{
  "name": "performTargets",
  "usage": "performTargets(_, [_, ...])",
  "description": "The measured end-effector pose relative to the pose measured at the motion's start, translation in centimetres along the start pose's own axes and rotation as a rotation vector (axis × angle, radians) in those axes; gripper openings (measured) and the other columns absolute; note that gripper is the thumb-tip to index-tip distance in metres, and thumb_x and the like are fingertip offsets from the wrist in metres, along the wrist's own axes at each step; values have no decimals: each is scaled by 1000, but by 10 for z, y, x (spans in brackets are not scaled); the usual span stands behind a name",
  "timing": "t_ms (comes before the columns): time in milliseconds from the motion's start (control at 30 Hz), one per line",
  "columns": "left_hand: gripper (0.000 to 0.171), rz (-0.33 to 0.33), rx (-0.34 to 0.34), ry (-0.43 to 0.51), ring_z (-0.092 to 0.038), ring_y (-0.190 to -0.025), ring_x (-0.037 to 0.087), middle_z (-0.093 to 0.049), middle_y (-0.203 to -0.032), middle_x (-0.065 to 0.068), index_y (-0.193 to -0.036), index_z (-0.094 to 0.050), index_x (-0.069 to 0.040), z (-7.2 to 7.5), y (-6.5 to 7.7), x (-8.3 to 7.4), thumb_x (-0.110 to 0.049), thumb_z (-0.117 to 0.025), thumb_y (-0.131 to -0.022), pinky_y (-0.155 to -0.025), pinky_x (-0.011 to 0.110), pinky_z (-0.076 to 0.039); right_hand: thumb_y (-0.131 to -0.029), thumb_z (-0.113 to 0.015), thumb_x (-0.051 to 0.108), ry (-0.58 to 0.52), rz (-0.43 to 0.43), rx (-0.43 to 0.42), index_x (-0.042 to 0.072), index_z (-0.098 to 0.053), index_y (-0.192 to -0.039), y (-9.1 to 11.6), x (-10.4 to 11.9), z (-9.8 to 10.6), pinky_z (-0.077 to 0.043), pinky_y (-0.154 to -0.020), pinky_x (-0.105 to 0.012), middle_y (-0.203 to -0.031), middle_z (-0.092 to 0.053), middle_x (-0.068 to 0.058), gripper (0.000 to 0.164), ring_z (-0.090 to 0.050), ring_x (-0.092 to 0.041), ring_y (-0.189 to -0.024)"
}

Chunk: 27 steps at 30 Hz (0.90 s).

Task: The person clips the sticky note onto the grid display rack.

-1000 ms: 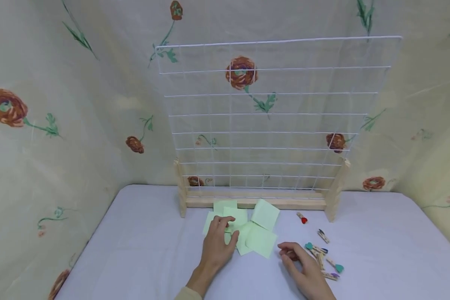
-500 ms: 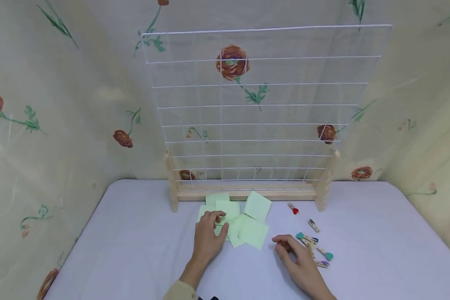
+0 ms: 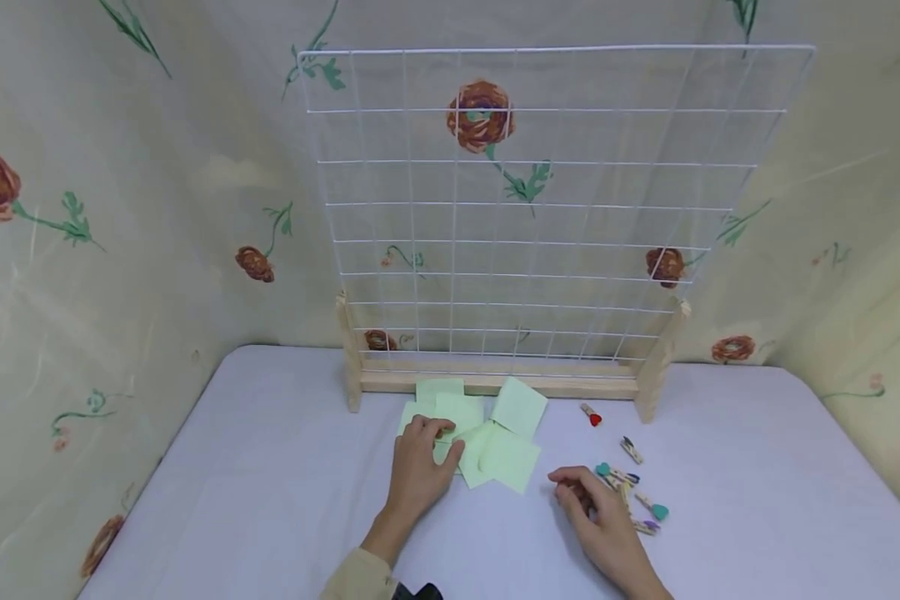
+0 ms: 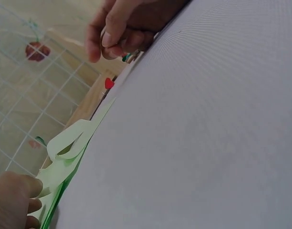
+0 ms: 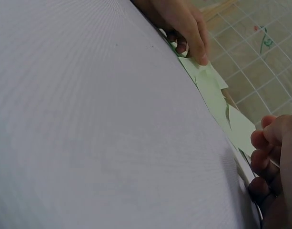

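Several pale green paper squares (image 3: 510,458) lie overlapping on the white-covered table, some with lifted edges. Over their left part rests my left hand (image 3: 420,471), thumb and forefinger apart, fingertips at the paper. My right hand (image 3: 598,521) hovers just right of the squares, its fingers loosely curled with nothing between them. Beside it, several small wooden clothespins (image 3: 621,477) with coloured decorations lie in a loose pile, partly hidden by that hand. A clothespin with a red heart (image 3: 592,415) and another with a dark decoration (image 3: 632,450) lie apart, farther back.
A white wire grid (image 3: 528,242) stands upright behind the papers, held in a wooden base (image 3: 570,388) with two side posts. Flower-printed cloth (image 3: 150,275) surrounds the table on the left, back and right. A black object (image 3: 418,592) shows at the bottom edge near my left sleeve.
The head view has shifted slightly. My hands keep nearly the same places and poses over the table, and the papers and clothespins lie as before.
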<state>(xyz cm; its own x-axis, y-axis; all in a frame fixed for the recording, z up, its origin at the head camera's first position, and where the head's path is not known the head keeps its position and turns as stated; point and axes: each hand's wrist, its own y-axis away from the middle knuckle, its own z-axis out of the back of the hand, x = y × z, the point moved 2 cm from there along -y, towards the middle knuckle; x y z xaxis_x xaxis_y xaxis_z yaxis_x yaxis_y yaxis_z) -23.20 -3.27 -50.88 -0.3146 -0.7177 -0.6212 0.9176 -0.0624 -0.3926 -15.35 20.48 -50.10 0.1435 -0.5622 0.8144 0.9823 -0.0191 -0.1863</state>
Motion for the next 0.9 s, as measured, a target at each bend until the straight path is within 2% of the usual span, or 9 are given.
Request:
performTargets(133, [16, -3, 9, -7, -46, -79, 9, -52, -91, -4, -92, -64, -21, 0, 2, 0, -32, -62, -80, -69, 24, -30, -90, -51, 18, -2, 26, 8, 20, -58, -100, 2, 2, 1, -42, -56, -18, -79, -58, 4, 13, -50, -6, -66])
performTargets(333, [12, -29, -4, -12, -49, -84, 13, -53, -92, -3, -86, -66, -18, 0, 2, 1, -26, -64, -78, -71, 26, -32, -89, -51, 10, -35, 61, 11, 13, -59, -99, 5, 28, 8, -43, -56, -19, -80, -60, -1, 13, -50, -9, -65])
performTargets(433, [9, -27, 0, -20, -50, -84, 13, -54, -91, -4, -84, -67, -18, -1, 2, 2, -24, -64, -78, -71, 27, -33, -89, -51, 10, -29, 67, 4, 13, -59, -98, 6, 31, 9, -43, -56, -19, -80, -60, -2, 13, -50, -8, -65])
performTargets(633, [6, -17, -6, -10, -46, -71, 9, -54, -84, -6, -82, -64, -19, 2, 1, 1, -23, -61, -80, -66, 23, -30, -89, -51, 8, -28, 47, 4, 13, -59, -97, 5, 31, 9, -43, -56, -19, -81, -60, -3, 13, -51, -10, -65])
performTargets(767, [5, -3, -11, 36, -44, -64, 6, -54, -76, -7, -83, -62, -20, 3, 0, 0, -24, -59, -82, -64, 22, -30, -89, -50, 8, -29, 44, 4, 13, -59, -97, 5, 30, 10, -43, -56, -19, -80, -60, -3, 13, -51, -10, -65])
performTargets(900, [6, 53, -15, 150, -51, -66, 4, -58, -76, -8, -86, -61, -20, 5, -1, 2, -22, -56, -84, -66, 23, -38, -88, -51, 7, -45, 47, -1, 12, -59, -97, 5, 31, 9, -44, -56, -19, -81, -60, -3, 13, -51, -10, -65])
